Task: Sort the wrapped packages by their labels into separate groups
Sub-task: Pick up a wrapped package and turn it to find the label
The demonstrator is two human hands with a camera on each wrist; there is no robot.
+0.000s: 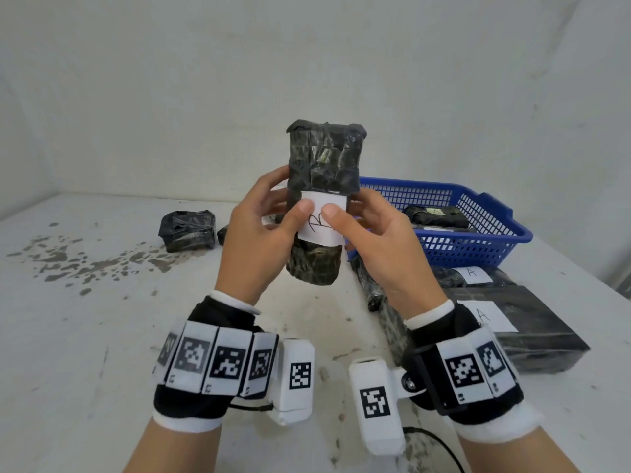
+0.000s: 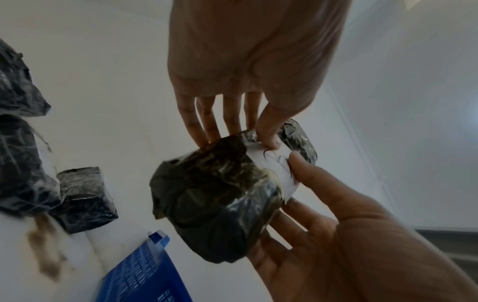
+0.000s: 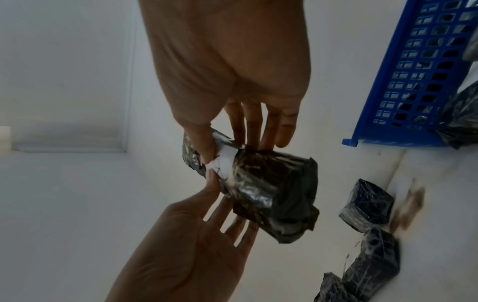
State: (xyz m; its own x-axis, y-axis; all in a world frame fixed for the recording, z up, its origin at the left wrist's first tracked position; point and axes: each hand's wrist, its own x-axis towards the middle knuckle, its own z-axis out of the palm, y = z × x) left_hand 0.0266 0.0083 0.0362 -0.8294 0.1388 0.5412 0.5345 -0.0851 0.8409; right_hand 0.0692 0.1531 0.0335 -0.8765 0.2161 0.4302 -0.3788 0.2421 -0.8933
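A tall black-wrapped package stands upright in the air above the table, held between both hands. Its white label bears a handwritten B. My left hand grips the left side, thumb pressed on the label and fingers behind. My right hand grips the right side the same way. The left wrist view shows the package end-on, with my left hand above it and my right hand below. In the right wrist view the package hangs under my right hand.
A small black package lies on the white table at left, another partly behind my left hand. A blue basket at right holds wrapped packages. Packages labelled A lie at the right. A dark stain marks the left.
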